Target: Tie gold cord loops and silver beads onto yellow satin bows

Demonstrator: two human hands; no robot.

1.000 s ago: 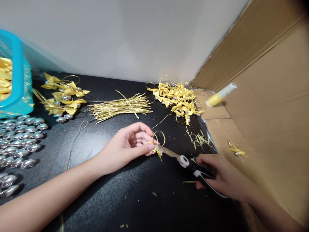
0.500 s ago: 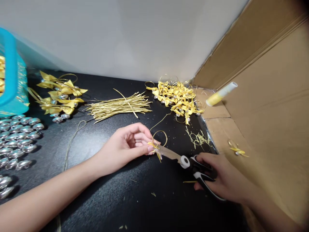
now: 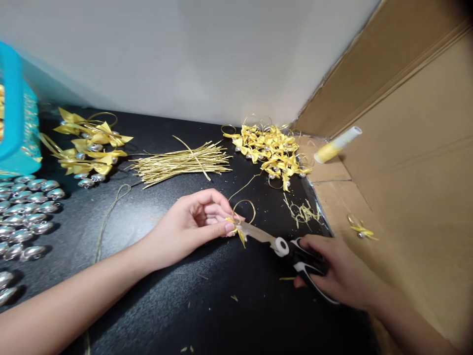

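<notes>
Between the thumb and fingers of my left hand (image 3: 207, 217) is a small yellow ribbon bow (image 3: 241, 235) with a gold wire loop (image 3: 253, 209) standing up from it. My right hand (image 3: 340, 266) is closed round the black and white handles of a pair of scissors (image 3: 281, 246). The blades reach left to the bow, and their tips are hidden at my left fingertips. Whether the blades touch the ribbon I cannot tell. A thin greenish cord (image 3: 246, 186) runs from behind my left hand towards the pile of finished-looking bows (image 3: 269, 148).
A bundle of gold wire stems (image 3: 181, 162) lies mid-table. At left are larger yellow bows (image 3: 92, 143), rows of silver beads (image 3: 25, 212) and a turquoise basket (image 3: 15, 113). Cord scraps (image 3: 303, 212), a yellow-and-white tube (image 3: 336, 145) and a single bow (image 3: 360, 229) are at right, beside cardboard.
The scissor handles are slightly closer together and the right hand has shifted a little left. The view has moved slightly; my left hand keeps its hold on the bow.
</notes>
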